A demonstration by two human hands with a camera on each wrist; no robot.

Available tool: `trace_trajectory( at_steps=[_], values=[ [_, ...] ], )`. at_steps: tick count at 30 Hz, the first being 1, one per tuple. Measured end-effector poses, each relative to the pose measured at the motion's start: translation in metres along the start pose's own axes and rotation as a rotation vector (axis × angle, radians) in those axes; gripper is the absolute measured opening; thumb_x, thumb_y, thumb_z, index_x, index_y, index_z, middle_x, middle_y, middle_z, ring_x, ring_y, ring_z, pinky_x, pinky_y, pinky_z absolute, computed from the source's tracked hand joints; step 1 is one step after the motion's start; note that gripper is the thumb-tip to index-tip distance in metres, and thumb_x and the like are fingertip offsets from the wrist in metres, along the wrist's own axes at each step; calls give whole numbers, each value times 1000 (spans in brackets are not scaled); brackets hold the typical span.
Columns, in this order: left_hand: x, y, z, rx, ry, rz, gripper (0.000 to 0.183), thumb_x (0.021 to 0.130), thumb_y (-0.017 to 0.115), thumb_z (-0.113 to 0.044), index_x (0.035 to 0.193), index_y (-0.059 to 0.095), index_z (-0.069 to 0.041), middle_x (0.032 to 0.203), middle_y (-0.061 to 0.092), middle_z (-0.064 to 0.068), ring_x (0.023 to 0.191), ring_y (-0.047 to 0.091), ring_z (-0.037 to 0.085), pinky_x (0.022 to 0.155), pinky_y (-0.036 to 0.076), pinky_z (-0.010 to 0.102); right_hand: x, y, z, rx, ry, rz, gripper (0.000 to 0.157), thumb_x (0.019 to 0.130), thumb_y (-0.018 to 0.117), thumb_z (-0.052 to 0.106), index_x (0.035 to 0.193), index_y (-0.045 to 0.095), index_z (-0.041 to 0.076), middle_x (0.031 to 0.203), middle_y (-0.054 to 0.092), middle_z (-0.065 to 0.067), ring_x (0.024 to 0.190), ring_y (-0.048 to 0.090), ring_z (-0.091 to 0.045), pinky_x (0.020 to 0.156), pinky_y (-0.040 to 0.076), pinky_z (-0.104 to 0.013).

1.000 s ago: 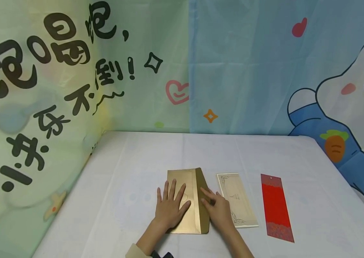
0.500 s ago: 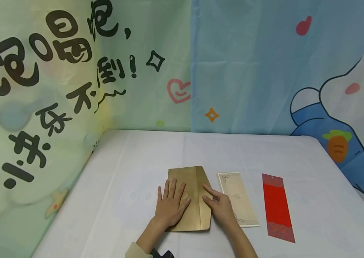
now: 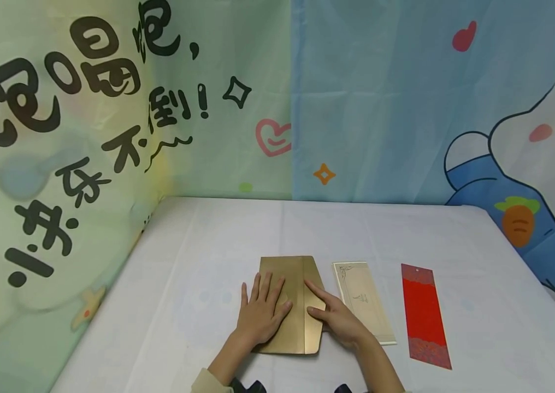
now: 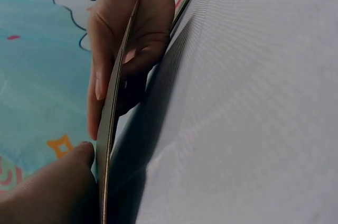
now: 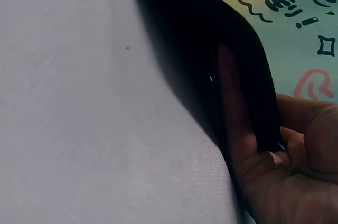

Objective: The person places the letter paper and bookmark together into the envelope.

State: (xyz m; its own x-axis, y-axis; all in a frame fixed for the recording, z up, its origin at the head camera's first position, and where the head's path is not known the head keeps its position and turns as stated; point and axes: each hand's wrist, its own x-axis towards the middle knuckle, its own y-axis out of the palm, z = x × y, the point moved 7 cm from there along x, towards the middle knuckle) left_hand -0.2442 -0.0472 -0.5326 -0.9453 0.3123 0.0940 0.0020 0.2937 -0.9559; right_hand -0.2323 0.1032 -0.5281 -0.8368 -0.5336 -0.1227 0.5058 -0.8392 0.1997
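A gold paper envelope [image 3: 285, 327] with a long flap [image 3: 313, 327] on its right side lies in front of me. My left hand [image 3: 260, 316] rests palm down on it with straight, spread fingers. My right hand [image 3: 343, 319] holds the flap's right edge, index finger and thumb on top and other fingers beneath. From the left wrist view, the envelope [image 4: 108, 113] shows edge-on, with the right hand [image 4: 153, 18] on both its faces and a dark gap below. In the right wrist view the underside is in deep shadow, with a finger of the right hand [image 5: 296, 176] along it.
Right of the envelope lies a cream card or packet [image 3: 363, 300] with printed corner ornaments, partly behind the right hand. Farther right is a flat red strip [image 3: 425, 316] with patterned ends. A white cloth [image 3: 208, 234] covers the table; printed curtains [image 3: 371, 98] stand behind and at left.
The flap, earlier raised and darker, now lies flatter and brighter. My right hand has turned and taken its edge with fingers underneath. The envelope has shifted slightly right; my left hand stays on it.
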Motion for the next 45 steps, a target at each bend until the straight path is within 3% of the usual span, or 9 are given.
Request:
trace_trajectory(
  at_steps=[6,14,21,29,45],
  values=[
    [0,0,0,-15,0,5,66,94,20,-57,148,21,-21,153,12,9,139,1,31,104,-2,58,1,0,-1,-2,4,31,71,93,47,3,150,6,13,138,27,-36,101,59,-35,77,49,-45],
    [3,-3,1,-69,-10,-37,73,90,23,-63,149,19,-20,154,9,9,139,3,32,103,0,59,3,1,0,2,-31,58,74,92,46,-1,150,4,19,151,0,-22,108,54,-36,81,48,-44],
    [8,-10,3,-135,-68,-129,86,82,33,-73,148,21,-20,153,12,10,137,4,38,104,6,58,2,5,4,17,-78,108,73,93,46,0,150,3,16,150,3,-24,116,48,-38,86,45,-43],
    [15,-11,-1,-128,-101,-163,96,73,36,-80,149,19,-24,153,13,7,135,15,41,103,11,59,2,4,4,46,-129,116,75,92,47,-3,150,5,20,151,2,-21,116,49,-34,87,44,-44],
    [14,-13,-1,-115,-106,-170,93,74,43,-75,148,21,-22,152,18,8,135,18,39,104,14,55,0,3,1,68,-115,99,77,91,48,-3,150,6,22,152,0,-17,114,50,-36,85,45,-46]
  ],
)
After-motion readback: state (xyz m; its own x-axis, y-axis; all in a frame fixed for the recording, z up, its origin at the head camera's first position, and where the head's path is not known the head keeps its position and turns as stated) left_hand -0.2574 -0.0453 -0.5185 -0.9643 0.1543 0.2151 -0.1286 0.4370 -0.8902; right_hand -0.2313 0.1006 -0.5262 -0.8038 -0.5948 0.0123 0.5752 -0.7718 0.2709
